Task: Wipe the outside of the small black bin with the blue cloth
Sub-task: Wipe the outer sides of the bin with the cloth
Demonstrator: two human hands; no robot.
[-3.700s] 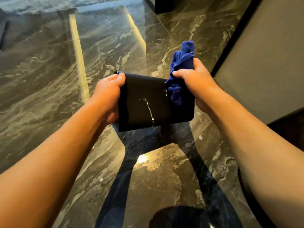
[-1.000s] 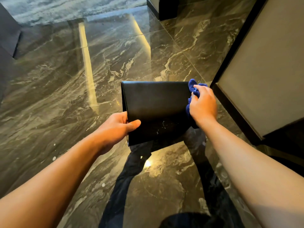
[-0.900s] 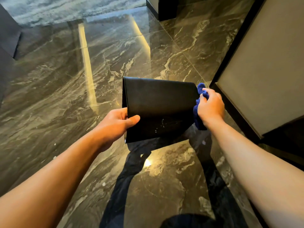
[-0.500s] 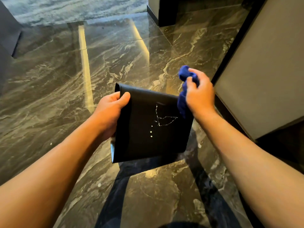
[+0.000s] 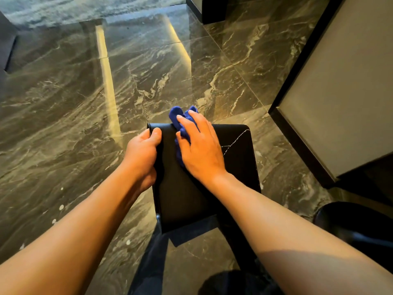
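Observation:
The small black bin [image 5: 238, 167] is held in the air above the floor, one flat side facing me, with thin white streaks near its upper right corner. My left hand [image 5: 142, 154] grips its left edge, thumb over the top corner. My right hand [image 5: 200, 150] lies flat on the facing side and presses the crumpled blue cloth [image 5: 180, 122] against the bin near its top edge. Most of the cloth is hidden under my palm.
Glossy dark marble floor [image 5: 85, 103] lies below, with light reflections. A beige panel with a black frame [image 5: 340, 92] stands at the right. A dark round object [image 5: 357, 222] sits at the lower right. A black column base [image 5: 212, 9] is at the top.
The bin has turned and dropped closer to me. My right hand moved from the bin's right top corner onto the facing side, now flat with the cloth under it.

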